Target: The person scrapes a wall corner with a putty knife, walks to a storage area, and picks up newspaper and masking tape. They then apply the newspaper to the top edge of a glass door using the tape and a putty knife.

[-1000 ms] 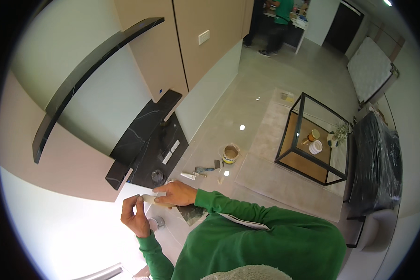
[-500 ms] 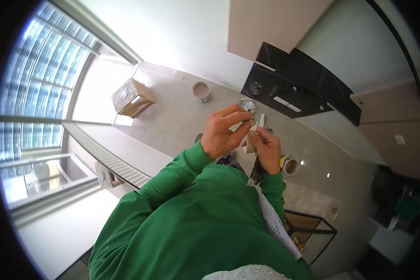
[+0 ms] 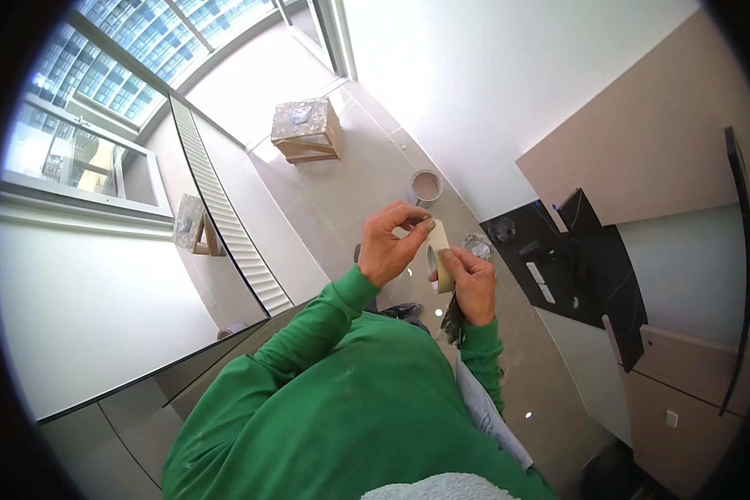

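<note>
A single head-worn fisheye view looks steeply down over the wearer's green sleeves point(image 3: 325, 392), close to the chest. The left hand point(image 3: 389, 246) and right hand point(image 3: 473, 283) sit near the middle of the frame, holding a tape roll point(image 3: 438, 254). Beyond them lies the tiled floor point(image 3: 367, 179). A window point(image 3: 75, 158) curves along the left edge, a wall panel point(image 3: 650, 158) along the right.

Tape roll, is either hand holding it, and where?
Yes. The right hand grips the tape roll around its lower rim; the left hand pinches its top edge.
</note>
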### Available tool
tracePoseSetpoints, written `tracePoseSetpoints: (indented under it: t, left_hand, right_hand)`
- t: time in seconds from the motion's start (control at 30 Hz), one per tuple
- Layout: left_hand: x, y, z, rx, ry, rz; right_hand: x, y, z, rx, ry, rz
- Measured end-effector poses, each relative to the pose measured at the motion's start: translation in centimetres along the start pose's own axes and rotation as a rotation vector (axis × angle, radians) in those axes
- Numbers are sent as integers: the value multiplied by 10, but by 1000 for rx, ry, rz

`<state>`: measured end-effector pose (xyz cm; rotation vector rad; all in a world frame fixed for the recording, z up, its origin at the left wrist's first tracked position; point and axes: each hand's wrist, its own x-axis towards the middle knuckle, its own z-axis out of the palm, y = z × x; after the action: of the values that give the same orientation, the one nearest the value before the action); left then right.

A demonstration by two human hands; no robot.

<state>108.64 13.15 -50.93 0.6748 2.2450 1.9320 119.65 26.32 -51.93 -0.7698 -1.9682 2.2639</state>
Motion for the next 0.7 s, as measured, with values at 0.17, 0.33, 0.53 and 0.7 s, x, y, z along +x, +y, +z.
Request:
tracePoseSetpoints:
  t: [0.17, 0.33, 0.53, 0.7]
  left_hand:
    - [49, -19, -25, -69, 76, -26]
    - [112, -45, -52, -113, 113, -18]
    - [193, -61, -105, -111, 134, -46]
    - [238, -93, -167, -45, 329, -88]
  right_hand:
    - [56, -8, 29, 44, -80, 22]
    - [119, -31, 62, 55, -98, 45]
    - [207, -58, 116, 62, -130, 55]
    - [281, -80, 179, -20, -303, 117]
